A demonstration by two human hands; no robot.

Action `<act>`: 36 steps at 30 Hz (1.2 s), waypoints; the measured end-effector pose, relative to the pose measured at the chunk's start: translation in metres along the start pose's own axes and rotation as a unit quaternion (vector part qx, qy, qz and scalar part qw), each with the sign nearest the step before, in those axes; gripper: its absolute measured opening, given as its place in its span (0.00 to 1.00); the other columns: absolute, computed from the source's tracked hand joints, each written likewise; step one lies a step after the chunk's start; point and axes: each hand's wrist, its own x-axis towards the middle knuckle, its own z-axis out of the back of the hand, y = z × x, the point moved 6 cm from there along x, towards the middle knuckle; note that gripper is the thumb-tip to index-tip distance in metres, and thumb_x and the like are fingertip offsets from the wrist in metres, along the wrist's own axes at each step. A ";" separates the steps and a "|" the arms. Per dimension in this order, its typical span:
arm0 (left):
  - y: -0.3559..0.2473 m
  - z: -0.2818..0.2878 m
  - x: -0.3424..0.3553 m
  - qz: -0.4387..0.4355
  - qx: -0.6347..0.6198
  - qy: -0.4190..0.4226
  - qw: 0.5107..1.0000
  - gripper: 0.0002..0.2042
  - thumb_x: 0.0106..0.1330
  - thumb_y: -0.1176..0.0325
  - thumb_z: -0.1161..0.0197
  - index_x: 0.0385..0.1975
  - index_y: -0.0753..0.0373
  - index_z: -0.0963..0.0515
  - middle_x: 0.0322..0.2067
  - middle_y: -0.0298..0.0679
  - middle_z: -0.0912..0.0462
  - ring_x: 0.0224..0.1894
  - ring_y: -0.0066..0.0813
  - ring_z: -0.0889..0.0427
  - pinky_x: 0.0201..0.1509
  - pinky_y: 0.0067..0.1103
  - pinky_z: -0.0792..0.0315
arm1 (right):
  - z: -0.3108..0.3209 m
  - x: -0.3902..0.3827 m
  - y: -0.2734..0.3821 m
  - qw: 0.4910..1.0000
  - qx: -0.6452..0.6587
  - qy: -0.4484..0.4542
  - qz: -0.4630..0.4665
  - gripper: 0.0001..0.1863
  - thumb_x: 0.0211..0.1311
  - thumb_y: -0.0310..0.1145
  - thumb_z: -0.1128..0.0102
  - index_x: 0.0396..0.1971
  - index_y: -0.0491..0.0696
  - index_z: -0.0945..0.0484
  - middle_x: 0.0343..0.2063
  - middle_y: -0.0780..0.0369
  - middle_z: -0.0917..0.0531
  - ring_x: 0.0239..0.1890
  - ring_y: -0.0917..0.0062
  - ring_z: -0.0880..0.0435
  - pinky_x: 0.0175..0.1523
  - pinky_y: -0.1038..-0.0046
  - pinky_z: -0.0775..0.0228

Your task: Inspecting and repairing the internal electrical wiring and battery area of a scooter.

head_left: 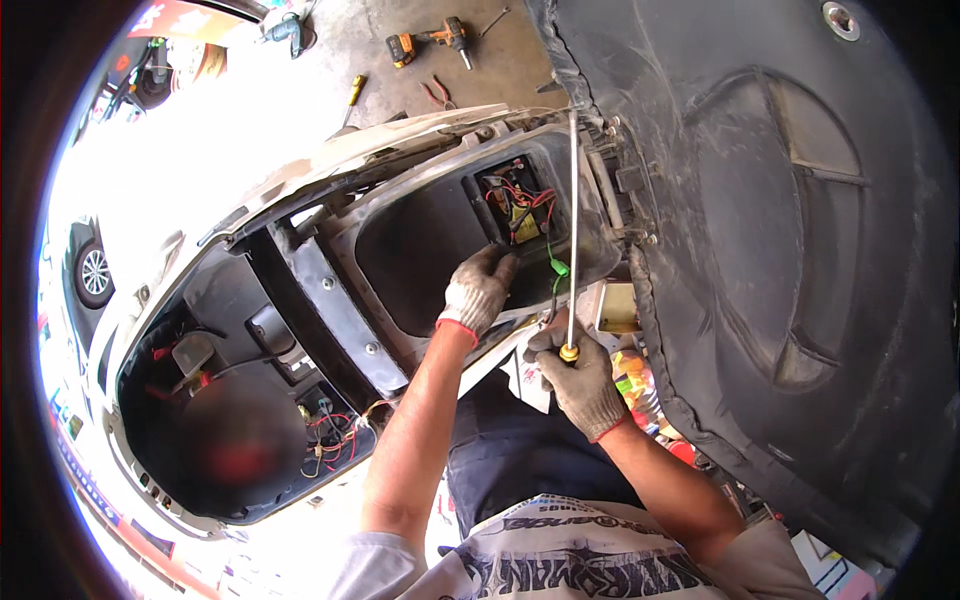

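My left hand point(478, 289), in a pale knitted glove with a red cuff, rests at the near side of the black storage compartment point(410, 240) of a scooter. Its fingers are slightly bent, and nothing shows in them. Just beyond its fingertips is a recess with a battery point(522, 224) and red, black and green wires. A green connector point(559, 267) hangs on a wire to the right of the recess. My gloved right hand point(580, 380) is closed round the yellow handle of a long screwdriver point(573, 230). Its shaft points away from me, across the compartment's right end.
The raised black seat point(740, 220) fills the right side. Farther left lies an open body cavity with loose wires point(330, 435). On the floor beyond are a cordless drill point(435, 42), pliers point(437, 94) and another yellow-handled screwdriver point(355, 93). A car wheel point(95, 275) shows far left.
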 end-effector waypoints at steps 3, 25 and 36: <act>-0.015 -0.007 0.003 0.042 0.049 0.072 0.995 0.29 0.68 0.42 0.55 0.51 0.63 0.25 0.45 0.52 0.20 0.50 0.48 0.23 0.54 0.32 0.31 | -0.014 0.000 -0.001 0.998 -0.040 0.042 -0.025 0.03 0.60 0.25 0.41 0.34 0.44 0.23 0.28 0.61 0.16 0.28 0.83 0.17 0.29 0.81 0.27; 0.022 -0.017 0.052 -0.032 0.226 0.166 0.959 0.19 0.61 0.59 0.40 0.49 0.60 0.23 0.46 0.48 0.20 0.47 0.43 0.21 0.49 0.28 0.27 | -0.020 0.011 -0.025 0.979 -0.180 0.075 -0.056 0.12 0.61 0.43 0.41 0.34 0.49 0.22 0.15 0.64 0.23 0.17 0.79 0.22 0.25 0.75 0.30; 0.012 -0.021 0.056 -0.034 0.300 0.159 0.940 0.18 0.58 0.53 0.42 0.42 0.58 0.20 0.39 0.51 0.18 0.43 0.49 0.20 0.47 0.35 0.26 | -0.023 0.031 -0.021 0.998 -0.042 0.016 -0.044 0.09 0.57 0.33 0.36 0.36 0.45 0.20 0.19 0.66 0.21 0.18 0.85 0.24 0.25 0.79 0.30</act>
